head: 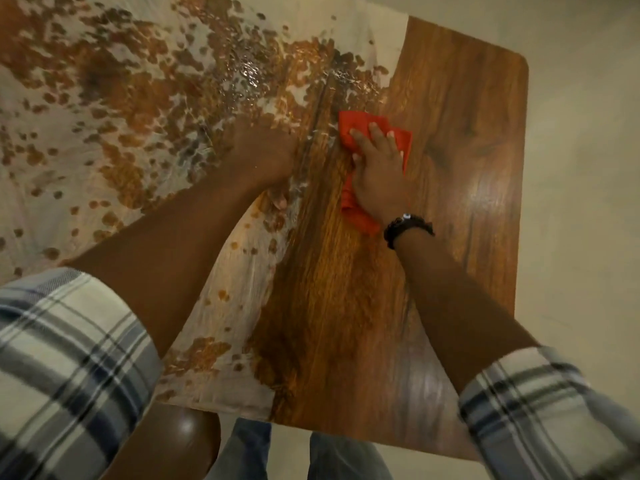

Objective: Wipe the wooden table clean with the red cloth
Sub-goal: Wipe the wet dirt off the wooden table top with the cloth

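The wooden table (pixel 450 188) fills the middle and right of the head view, with its right part bare. A crumpled red cloth (pixel 353 124) lies on the bare wood near the table's middle. My right hand (pixel 375 174) presses flat on the cloth, fingers spread, a dark bracelet at the wrist. My left hand (pixel 263 157) rests just left of it on the edge of a thin cream cover sheet (pixel 114 109) with brown blotches. Its fingers curl down onto that edge. Wet, shiny streaks show on the sheet and wood above the hands.
The blotched sheet covers the table's left half. A pale floor (pixel 585 168) lies beyond the table's right edge. A round brown stool or chair top (pixel 187 441) sits below the near edge, beside my legs in jeans (pixel 346 459).
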{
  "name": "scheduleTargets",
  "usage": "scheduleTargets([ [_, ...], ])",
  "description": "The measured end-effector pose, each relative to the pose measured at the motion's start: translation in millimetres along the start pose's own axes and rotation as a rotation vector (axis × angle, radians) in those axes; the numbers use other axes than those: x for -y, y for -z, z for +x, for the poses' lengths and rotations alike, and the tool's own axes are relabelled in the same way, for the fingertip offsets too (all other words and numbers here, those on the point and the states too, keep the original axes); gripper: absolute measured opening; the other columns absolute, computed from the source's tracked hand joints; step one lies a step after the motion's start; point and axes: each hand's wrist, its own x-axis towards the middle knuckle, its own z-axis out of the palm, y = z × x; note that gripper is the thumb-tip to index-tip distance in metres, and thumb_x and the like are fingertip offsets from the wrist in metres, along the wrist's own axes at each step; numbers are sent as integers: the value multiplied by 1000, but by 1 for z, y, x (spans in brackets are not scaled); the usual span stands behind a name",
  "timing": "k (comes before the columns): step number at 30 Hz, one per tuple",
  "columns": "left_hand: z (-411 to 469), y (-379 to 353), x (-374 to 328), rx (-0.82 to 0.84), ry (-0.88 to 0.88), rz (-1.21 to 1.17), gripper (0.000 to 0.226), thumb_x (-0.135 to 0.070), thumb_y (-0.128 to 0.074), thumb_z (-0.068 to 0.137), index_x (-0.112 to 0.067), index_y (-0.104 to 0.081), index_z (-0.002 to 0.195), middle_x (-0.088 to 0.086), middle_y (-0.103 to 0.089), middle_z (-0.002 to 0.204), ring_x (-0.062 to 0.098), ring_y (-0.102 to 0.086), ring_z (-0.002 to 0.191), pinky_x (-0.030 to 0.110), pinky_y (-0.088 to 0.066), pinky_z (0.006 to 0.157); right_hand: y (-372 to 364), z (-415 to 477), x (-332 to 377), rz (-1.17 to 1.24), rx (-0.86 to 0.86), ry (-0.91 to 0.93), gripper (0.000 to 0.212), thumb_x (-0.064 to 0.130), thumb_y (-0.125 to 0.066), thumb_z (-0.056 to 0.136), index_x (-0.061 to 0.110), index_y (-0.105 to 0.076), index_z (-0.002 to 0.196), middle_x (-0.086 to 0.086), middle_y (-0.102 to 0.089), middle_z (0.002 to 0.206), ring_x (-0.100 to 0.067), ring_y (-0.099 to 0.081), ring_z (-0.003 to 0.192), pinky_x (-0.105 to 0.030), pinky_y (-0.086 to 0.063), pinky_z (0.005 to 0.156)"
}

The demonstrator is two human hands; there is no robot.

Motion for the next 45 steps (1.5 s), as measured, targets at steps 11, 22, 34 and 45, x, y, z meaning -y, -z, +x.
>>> scheduleTargets([
  [11,-3,6,-1,-34,-1,18,78,-33,-73,82,-18,-35,148,5,-33,156,25,-14,149,53,-6,120,-24,-129,2,-106,173,367,60,9,-44,100,31,-25,152,1,-10,164,-28,1,151,-51,-3,122],
  [22,-5,4,4,32,8,12,121,-48,-88,59,-21,-19,154,3,-17,162,26,-1,151,54,-3,120,15,30,-11,-34,110,160,47,19,-37,104,31,-32,149,0,-17,163,-27,-6,151,-53,-6,122],
  [34,19,24,45,135,-25,-132,118,-39,-82,71,-35,1,155,-5,4,164,23,9,151,51,-2,120,-1,-53,-12,-105,239,459,56,11,-43,101,33,-31,150,5,-13,163,-23,-2,152,-46,-5,124],
  [45,79,43,24,38,4,193,108,-55,-77,70,-17,-21,154,4,-15,163,26,-2,151,60,-6,117,40,166,-36,-38,31,129,44,18,-37,104,27,-38,148,-4,-22,161,-27,-15,150,-50,-9,123],
])
